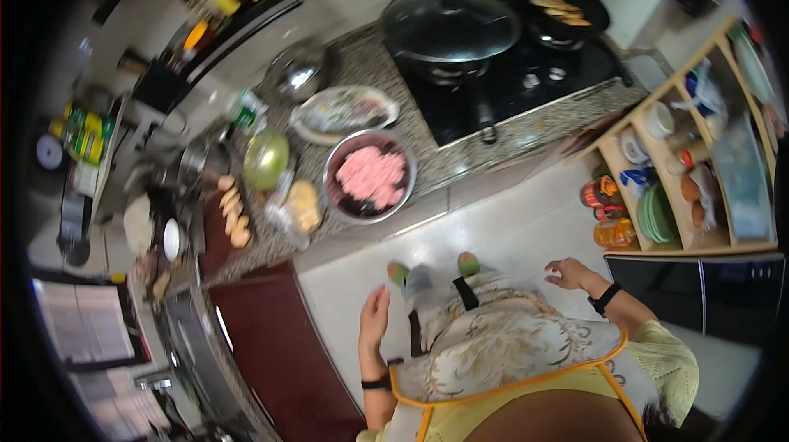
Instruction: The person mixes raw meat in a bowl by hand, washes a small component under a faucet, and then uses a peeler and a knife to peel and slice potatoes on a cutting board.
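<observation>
My left hand [375, 317] hangs empty over the pale floor, fingers extended, just below the counter edge. Off to the right, my right hand [567, 274] is also empty, its fingers loosely spread and bent, near the wooden shelf unit. On the granite counter [363, 60] a steel bowl [409, 195] contains pink minced meat [372, 176]. Behind it lies a whole fish on an oval dish [345, 114]. A plastic bag with a yellowish lump [305, 206] and a green bowl [266, 160] are left of the steel bowl. Pale pieces [233, 211] line a brown board.
A lidded black pan [453, 23] and a smaller pan with browned food [560, 14] stand on the black hob [518, 94]. The long pan handle [486, 110] points towards me. A wooden shelf unit [672, 140] and an oil bottle [613, 232] are at right; a sink [197, 343] is lower left.
</observation>
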Demonstrator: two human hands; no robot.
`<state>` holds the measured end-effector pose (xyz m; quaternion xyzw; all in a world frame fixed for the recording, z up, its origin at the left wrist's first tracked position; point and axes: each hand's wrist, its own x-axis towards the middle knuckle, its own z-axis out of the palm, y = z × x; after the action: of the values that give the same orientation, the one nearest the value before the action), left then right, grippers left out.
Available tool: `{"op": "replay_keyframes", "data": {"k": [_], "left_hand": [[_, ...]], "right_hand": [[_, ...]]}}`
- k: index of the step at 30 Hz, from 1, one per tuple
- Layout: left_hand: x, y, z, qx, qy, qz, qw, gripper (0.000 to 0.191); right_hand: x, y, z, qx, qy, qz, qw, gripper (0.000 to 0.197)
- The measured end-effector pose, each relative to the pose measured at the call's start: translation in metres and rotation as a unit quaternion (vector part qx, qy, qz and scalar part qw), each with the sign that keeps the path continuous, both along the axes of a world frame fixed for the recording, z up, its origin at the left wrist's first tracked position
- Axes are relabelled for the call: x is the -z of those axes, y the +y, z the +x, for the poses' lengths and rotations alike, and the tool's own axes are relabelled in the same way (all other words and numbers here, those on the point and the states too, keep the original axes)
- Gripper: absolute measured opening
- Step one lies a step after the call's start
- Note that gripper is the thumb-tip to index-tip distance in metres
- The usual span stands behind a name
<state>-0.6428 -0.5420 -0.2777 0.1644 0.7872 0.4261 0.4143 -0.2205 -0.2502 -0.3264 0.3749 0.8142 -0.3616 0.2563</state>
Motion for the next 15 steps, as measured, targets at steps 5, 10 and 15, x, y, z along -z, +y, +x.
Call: {"op": "replay_keyframes", "data": {"k": [5, 10, 15], "left_hand": [[-0.064, 0.033, -0.052, 0.036, -0.002, 0.024, 0.999, 0.046], [-0.047, 0.017, -0.122, -0.026, 0.071, 0.057, 0.996, 0.041], [-0.063, 0.025, -0.188, -0.173, 0.314, 0.068, 0.931, 0.051]], "right_hand": [[-0.079, 0.008, -0.133, -0.025, 0.196, 0.003, 0.980, 0.039], [-0.134, 0.002, -0.253, -0.031, 0.301, -0.039, 0.952, 0.032], [-0.162, -0.019, -0.343, -0.060, 0.288, -0.051, 0.954, 0.033]]}}
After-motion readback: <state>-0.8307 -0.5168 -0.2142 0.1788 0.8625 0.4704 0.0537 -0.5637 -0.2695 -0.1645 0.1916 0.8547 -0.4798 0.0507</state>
